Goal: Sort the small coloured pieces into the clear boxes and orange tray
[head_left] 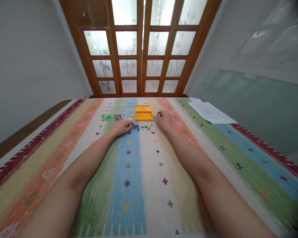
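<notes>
Head view: left hand [124, 127] low on the cloth, fingertips at the left end of the loose mixed pieces [143, 127]; fingers curled together, can't tell if they grasp a piece. Right hand [164, 119] just right of the orange box [144, 113], thumb and fingers drawn together with a small dark spot at the tips; can't tell if that's a held piece.

Orange box open, pale pieces [147, 115] in its near part. Loose pieces (blue, green, dark, some yellow) spread on the cloth between the hands, on the near side of the box. Left of the box, clear tray [114, 108] with green pieces [106, 116], dark brown pieces [118, 116] and yellow pieces [131, 116]. Blue pieces [155, 117] between box and right hand. Striped tablecloth [136, 185] underneath; paper sheets [210, 111] farther right.
</notes>
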A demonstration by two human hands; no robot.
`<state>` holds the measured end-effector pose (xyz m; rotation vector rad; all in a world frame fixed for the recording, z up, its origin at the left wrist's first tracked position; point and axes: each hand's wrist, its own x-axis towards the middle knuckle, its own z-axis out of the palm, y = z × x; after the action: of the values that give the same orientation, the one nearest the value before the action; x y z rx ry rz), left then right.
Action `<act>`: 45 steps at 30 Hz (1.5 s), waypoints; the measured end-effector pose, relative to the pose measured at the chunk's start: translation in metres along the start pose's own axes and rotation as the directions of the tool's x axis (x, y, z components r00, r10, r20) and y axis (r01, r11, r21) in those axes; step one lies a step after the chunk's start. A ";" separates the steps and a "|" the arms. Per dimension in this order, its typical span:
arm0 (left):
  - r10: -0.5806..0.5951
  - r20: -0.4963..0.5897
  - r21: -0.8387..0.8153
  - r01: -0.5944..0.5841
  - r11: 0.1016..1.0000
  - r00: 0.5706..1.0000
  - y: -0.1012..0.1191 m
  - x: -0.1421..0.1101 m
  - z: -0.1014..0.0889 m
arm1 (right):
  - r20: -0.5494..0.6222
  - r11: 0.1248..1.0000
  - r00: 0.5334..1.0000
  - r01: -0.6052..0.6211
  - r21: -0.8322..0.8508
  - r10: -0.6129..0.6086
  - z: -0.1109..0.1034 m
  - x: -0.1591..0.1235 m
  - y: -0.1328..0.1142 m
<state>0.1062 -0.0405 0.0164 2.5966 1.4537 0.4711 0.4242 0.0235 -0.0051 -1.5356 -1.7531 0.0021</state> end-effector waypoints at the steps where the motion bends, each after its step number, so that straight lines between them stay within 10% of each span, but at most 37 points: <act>1: 0.003 0.005 -0.003 -0.003 1.000 1.000 0.001 0.000 0.001 | 0.006 1.000 1.000 -0.019 -0.003 0.019 0.000 0.000 0.001; 45: -0.130 -0.036 -0.036 0.129 0.991 0.991 0.003 0.002 0.006 | 0.118 0.958 0.951 0.282 0.058 -0.287 0.013 -0.019 -0.027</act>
<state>0.1116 -0.0406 0.0116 2.4614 1.6003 0.5261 0.3936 0.0067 -0.0115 -1.2650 -2.0492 -0.0102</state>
